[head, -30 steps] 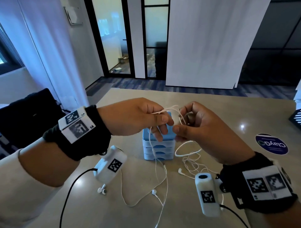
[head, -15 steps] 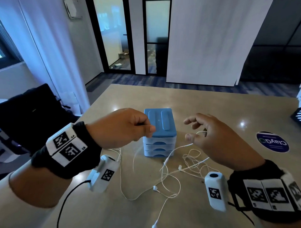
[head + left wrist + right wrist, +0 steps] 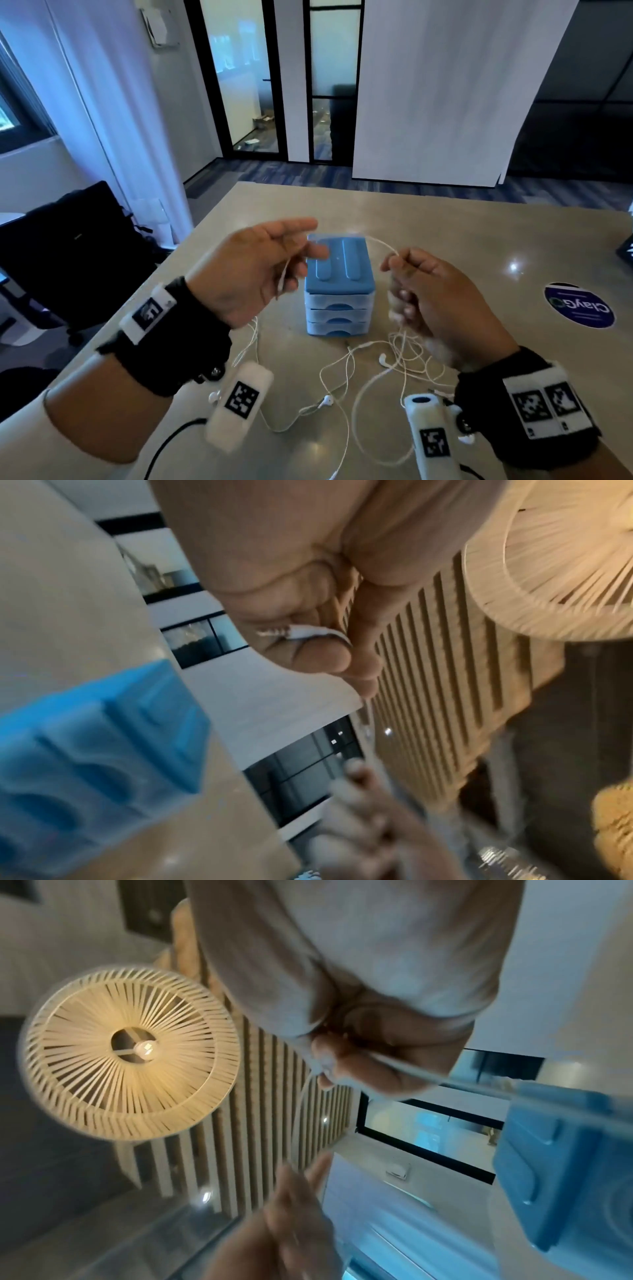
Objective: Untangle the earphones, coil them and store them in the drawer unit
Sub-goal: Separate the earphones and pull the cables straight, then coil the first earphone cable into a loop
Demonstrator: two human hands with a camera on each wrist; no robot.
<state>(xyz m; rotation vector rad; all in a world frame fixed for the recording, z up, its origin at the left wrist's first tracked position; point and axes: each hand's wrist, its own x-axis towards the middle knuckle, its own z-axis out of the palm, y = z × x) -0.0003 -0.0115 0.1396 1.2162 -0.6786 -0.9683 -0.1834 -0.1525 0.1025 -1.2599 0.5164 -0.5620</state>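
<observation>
White earphones lie tangled on the table (image 3: 479, 240), their loops (image 3: 407, 356) in front of a small drawer unit (image 3: 339, 305) that has a blue top and three shut drawers. One strand of cable (image 3: 380, 243) arcs over the unit's top between my hands. My left hand (image 3: 301, 253) is raised left of the unit and pinches the cable (image 3: 308, 632) between thumb and fingers. My right hand (image 3: 394, 262), right of the unit, has its fingers curled round the same cable (image 3: 411, 1070). Loose earbuds (image 3: 327, 399) rest on the table near me.
A round dark-blue sticker (image 3: 579, 305) is on the table at right. A black chair (image 3: 68, 240) stands beyond the left table edge. A dark object (image 3: 627, 248) pokes in at the far right edge. The left wrist view shows the drawer unit (image 3: 103, 750) blurred.
A second ago both hands held the cable bunched together over the unit. They then dropped apart with the right hand open. Now both are raised again, with a strand held between them.
</observation>
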